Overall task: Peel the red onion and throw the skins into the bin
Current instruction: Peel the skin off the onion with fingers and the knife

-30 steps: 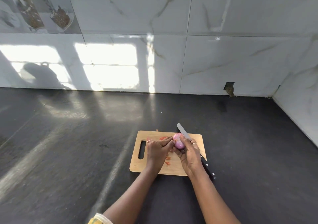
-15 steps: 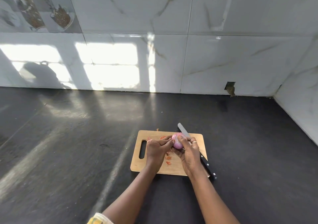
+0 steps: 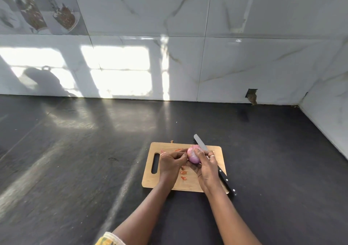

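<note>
Hands are working together on the red onion (image 3: 193, 155) over the wooden cutting board (image 3: 148, 177).

From where I'm standing, the left hand (image 3: 170, 162) is curling in from the left, its fingertips pinching at the onion's side, while the right hand (image 3: 206, 167), wearing a ring (image 3: 212, 156), is cupping the onion from the right with its thumb pressing on top. I cannot tell whether the onion is resting on the board or being held just off it. Small reddish skins (image 3: 183, 172) are lying on the board beneath the hands. A knife (image 3: 200, 143) is lying diagonally along the board's right side, its blade pointing away and its black handle sticking out past the near edge onto the dark countertop (image 3: 75, 160).
</note>
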### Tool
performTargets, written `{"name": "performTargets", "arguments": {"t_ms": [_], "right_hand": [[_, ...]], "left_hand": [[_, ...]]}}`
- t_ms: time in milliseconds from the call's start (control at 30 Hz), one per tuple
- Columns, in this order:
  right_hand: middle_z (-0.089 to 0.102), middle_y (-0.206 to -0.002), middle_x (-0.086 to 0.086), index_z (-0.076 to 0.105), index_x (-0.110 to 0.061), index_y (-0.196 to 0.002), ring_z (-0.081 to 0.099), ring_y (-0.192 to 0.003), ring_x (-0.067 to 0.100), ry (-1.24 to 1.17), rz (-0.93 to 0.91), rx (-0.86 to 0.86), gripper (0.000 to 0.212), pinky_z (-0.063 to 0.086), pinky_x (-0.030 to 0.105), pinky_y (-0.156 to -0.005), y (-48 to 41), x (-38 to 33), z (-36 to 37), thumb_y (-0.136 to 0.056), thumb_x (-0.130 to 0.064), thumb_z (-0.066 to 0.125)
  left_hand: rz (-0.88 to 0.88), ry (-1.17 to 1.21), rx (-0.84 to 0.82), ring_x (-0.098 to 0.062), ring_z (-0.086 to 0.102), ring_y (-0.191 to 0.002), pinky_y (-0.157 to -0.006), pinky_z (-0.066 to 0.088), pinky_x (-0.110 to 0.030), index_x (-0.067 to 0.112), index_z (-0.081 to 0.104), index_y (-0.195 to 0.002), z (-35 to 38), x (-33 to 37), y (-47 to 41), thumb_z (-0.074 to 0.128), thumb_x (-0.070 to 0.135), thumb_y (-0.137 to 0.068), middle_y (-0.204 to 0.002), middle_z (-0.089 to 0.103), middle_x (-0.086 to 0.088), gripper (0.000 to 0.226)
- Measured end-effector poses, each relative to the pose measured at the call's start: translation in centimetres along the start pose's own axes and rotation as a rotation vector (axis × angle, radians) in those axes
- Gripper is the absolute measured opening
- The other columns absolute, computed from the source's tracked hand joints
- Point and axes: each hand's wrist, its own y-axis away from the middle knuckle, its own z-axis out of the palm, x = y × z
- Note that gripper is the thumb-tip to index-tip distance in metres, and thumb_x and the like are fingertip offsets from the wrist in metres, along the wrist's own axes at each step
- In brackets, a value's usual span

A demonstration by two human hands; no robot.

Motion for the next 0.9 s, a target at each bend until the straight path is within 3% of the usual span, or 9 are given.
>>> {"name": "performTargets", "arguments": {"t_ms": [67,300,400,533,633,900], "right_hand": [[0.060,-0.108,0.026,0.046,-0.011,-0.087,0.065,-0.079,0.027,-0.006,-0.001,0.011,0.017,0.058,0.030,-0.055,0.00,-0.12,-0.01,-0.088,-0.008,0.062],[0.063,-0.099,0.022,0.045,-0.011,-0.086,0.066,-0.075,0.024,0.019,-0.019,0.016,0.018,0.058,0.029,-0.055,0.00,-0.27,0.22,-0.088,-0.008,0.062],[0.065,-0.097,0.019,0.045,-0.012,-0.086,0.067,-0.074,0.022,0.048,-0.045,0.011,0.018,0.057,0.029,-0.056,0.11,-0.29,0.31,-0.088,-0.008,0.063],[0.065,-0.097,0.020,0.046,-0.012,-0.087,0.068,-0.078,0.024,0.085,-0.073,-0.004,0.018,0.059,0.032,-0.059,0.15,-0.26,0.19,-0.088,-0.007,0.063],[0.064,-0.097,0.023,0.047,-0.011,-0.088,0.067,-0.079,0.025,0.073,-0.072,-0.009,0.017,0.060,0.036,-0.062,0.10,-0.24,0.27,-0.088,-0.006,0.064],[0.064,-0.099,0.023,0.046,-0.012,-0.086,0.066,-0.080,0.027,0.081,-0.067,0.019,0.018,0.059,0.037,-0.065,-0.06,-0.39,0.34,-0.088,-0.010,0.064]], "left_hand": [[-0.034,0.023,-0.024,-0.007,0.069,-0.087,-0.085,0.055,-0.035,0.017,0.076,-0.087,-0.01,-0.22,-0.19,0.067,0.008,-0.079,-0.087,0.074,0.009,0.015],[-0.113,0.081,-0.049,-0.013,0.068,-0.096,-0.095,0.049,-0.043,0.010,0.075,-0.092,0.16,-0.52,-0.44,0.071,0.015,-0.076,-0.097,0.073,0.001,0.017],[-0.146,0.108,-0.044,-0.016,0.068,-0.096,-0.094,0.051,-0.040,0.005,0.073,-0.094,0.34,-0.59,-0.50,0.069,0.013,-0.077,-0.097,0.074,-0.002,0.019],[-0.145,0.127,-0.010,-0.009,0.068,-0.085,-0.078,0.054,-0.022,0.004,0.074,-0.091,0.69,-0.38,-0.44,0.066,0.005,-0.079,-0.086,0.074,0.006,0.015],[-0.117,0.131,0.015,-0.007,0.068,-0.083,-0.072,0.053,-0.019,0.004,0.075,-0.085,0.65,-0.36,-0.27,0.063,-0.001,-0.077,-0.083,0.074,0.008,0.015],[-0.136,0.227,-0.033,-0.015,0.068,-0.086,-0.085,0.053,-0.037,0.011,0.076,-0.085,0.55,-0.65,-0.53,0.068,0.010,-0.078,-0.091,0.074,-0.004,0.010]]}}
